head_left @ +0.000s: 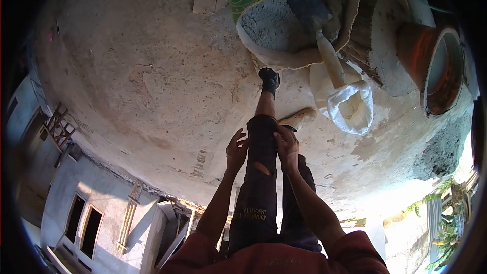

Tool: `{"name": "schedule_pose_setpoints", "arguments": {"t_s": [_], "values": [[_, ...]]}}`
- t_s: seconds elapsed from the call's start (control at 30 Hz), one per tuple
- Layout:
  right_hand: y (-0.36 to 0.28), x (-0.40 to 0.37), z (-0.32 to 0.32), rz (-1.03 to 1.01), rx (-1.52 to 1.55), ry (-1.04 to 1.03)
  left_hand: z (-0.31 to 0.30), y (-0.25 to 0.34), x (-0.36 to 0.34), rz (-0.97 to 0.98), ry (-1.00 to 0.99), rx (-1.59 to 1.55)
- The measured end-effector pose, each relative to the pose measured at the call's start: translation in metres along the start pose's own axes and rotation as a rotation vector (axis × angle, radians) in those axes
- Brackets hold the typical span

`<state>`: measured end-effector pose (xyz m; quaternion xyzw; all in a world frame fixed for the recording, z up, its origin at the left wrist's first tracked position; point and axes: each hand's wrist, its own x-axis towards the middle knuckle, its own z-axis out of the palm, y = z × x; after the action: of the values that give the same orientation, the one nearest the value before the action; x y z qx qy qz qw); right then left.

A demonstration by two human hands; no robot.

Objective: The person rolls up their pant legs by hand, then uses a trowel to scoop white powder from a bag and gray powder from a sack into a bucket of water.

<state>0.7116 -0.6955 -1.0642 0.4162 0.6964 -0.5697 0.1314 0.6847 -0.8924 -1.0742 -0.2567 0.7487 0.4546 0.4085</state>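
Observation:
A dark trouser leg (pixel 263 144) stretches up the middle of the view, with bare skin and a black shoe (pixel 269 80) beyond its cuff. My right hand (pixel 288 147) is closed at the right edge of this trouser leg, fingers pressed against the cloth just below the cuff. On the opposite side, my left hand (pixel 237 148) is beside the cloth, its fingers apart and slightly bent. A hole in the trousers bares some skin below my hands. Partly behind the leg is a tan shoe (pixel 300 118).
Ahead stands an open paper sack (pixel 244 35) of grey powder, holding a trowel-like tool with a wooden handle (pixel 331 61). Right of my feet is a small white sack (pixel 334 109). A reddish clay pot (pixel 413 45) lies farther right. Rough concrete floor (pixel 152 86) spreads left.

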Motion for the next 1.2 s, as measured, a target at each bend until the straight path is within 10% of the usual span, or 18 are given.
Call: {"name": "schedule_pose_setpoints", "arguments": {"t_s": [0.23,0.37,0.47,0.57,0.6,0.63,0.73,0.8,0.93,1.13,1.2], "values": [[0.037,0.027,0.013,-0.385,-0.209,-0.031,0.017,-0.023,0.026,0.333,0.09,0.204],[0.023,0.036,0.014,-0.377,-0.158,-0.102,0.019,0.003,0.026,0.181,0.056,0.177],[-0.038,0.044,0.013,-0.369,-0.166,0.05,0.025,0.051,0.018,0.314,0.539,-0.163],[-0.011,0.029,0.0,-0.506,-0.163,-0.004,0.023,0.019,0.013,0.122,-0.219,0.108],[0.018,0.014,-0.01,-0.13,-0.155,-0.21,0.004,0.061,0.01,-0.47,-0.353,-0.161],[0.032,0.011,-0.012,0.243,-0.133,-0.41,-0.014,0.035,0.023,-0.572,-0.406,-0.119],[-0.007,0.025,-0.016,0.152,-0.03,-0.328,-0.017,0.005,0.006,-0.323,-0.276,-0.102],[0.009,0.029,-0.011,-0.043,-0.12,-0.29,0.004,0.0,0.017,0.209,0.008,0.005],[0.026,0.044,0.006,-0.396,-0.189,-0.127,0.029,0.001,0.031,0.348,0.157,0.148],[0.037,0.074,0.029,-0.008,-0.191,-0.037,0.015,0.008,0.081,0.147,0.037,0.276],[0.039,0.091,0.024,0.242,-0.092,-0.104,0.015,0.001,0.112,-0.122,-0.164,-0.119]]}}
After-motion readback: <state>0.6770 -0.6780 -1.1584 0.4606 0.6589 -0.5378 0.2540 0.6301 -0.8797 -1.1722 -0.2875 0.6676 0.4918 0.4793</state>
